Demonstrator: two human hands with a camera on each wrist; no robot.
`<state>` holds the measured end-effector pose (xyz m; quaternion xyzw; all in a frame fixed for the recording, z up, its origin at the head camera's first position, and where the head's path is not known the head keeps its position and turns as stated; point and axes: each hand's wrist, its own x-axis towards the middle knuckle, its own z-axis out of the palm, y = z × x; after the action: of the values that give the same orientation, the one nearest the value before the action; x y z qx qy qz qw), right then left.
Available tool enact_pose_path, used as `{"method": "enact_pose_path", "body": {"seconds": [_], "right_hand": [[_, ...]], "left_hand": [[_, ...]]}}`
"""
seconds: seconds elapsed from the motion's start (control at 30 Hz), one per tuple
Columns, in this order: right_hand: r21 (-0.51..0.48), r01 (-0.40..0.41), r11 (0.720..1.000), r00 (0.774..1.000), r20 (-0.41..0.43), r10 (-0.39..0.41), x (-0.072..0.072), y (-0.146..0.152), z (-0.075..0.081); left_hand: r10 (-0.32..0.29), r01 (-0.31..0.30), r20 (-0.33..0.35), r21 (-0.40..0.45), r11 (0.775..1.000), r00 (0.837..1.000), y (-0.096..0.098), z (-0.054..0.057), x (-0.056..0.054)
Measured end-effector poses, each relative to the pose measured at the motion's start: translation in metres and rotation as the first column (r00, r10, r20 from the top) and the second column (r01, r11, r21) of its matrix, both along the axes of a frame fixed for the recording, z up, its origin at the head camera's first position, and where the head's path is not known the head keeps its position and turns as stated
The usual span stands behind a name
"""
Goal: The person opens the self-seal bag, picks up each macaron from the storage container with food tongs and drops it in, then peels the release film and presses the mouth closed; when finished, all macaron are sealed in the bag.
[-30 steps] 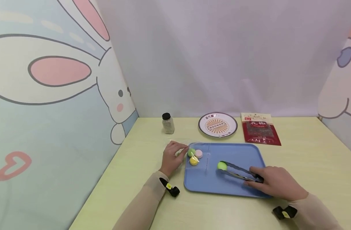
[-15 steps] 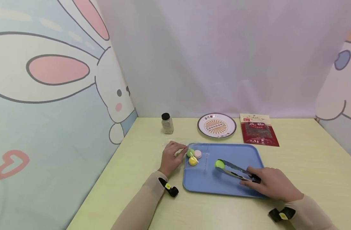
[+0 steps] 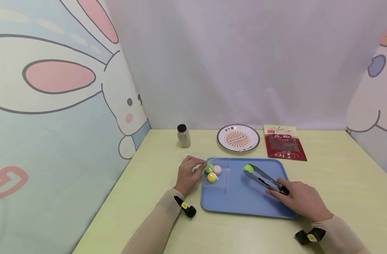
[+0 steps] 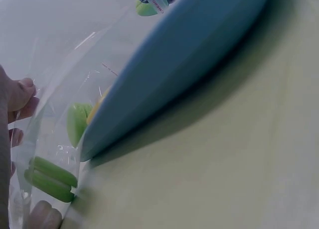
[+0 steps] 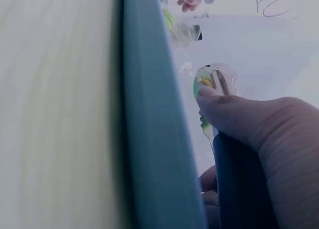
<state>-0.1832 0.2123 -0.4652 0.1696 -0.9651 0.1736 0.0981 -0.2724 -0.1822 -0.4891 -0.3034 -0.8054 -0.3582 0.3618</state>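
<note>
My left hand [image 3: 188, 174] pinches the edge of a clear plastic bag [image 3: 223, 181] that spreads over the left end of the blue tray [image 3: 234, 206]. Grouped inside the bag are a green macaron [image 3: 209, 168], a pink macaron [image 3: 217, 170] and a yellow macaron [image 3: 212, 177]. The left wrist view shows another green macaron [image 4: 51, 179] in the bag, beside the tray. My right hand [image 3: 302, 199] grips black-handled metal tongs [image 3: 266, 180] from the right. Between the tong tips is a bright green macaron [image 3: 248, 168], over the tray's middle.
Behind the tray stand a small jar [image 3: 183, 138] with a black lid, a patterned plate [image 3: 238, 138] and a red seasoning packet [image 3: 285, 143]. Close behind the tabletop [image 3: 158, 169] hangs a pale curtain [image 3: 238, 70]. A rabbit-printed wall [image 3: 66, 141] borders the left side.
The tongs first shifted slightly left, then swung away from me and a little right, with the bright green macaron between their tips. My left hand keeps its pinch on the bag.
</note>
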Motion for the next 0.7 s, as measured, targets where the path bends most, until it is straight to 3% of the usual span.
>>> {"method": "enact_pose_path", "body": {"seconds": [0.23,0.43,0.7], "right_hand": [[-0.004,-0.003,1.0,1.0,-0.007,0.003,-0.002,-0.006,0.006],[-0.002,-0.049,0.999,0.998,-0.025,0.049,-0.003,-0.024,0.01],[0.002,-0.163,0.987,0.978,0.13,0.161,-0.026,-0.082,0.031]], "left_hand": [[0.001,-0.001,-0.015,-0.002,1.0,1.0,0.0,0.005,-0.002],[0.013,-0.014,-0.02,-0.016,1.0,1.0,-0.002,0.002,0.001],[0.016,-0.016,-0.023,0.01,1.0,1.0,0.0,0.001,0.003]]}}
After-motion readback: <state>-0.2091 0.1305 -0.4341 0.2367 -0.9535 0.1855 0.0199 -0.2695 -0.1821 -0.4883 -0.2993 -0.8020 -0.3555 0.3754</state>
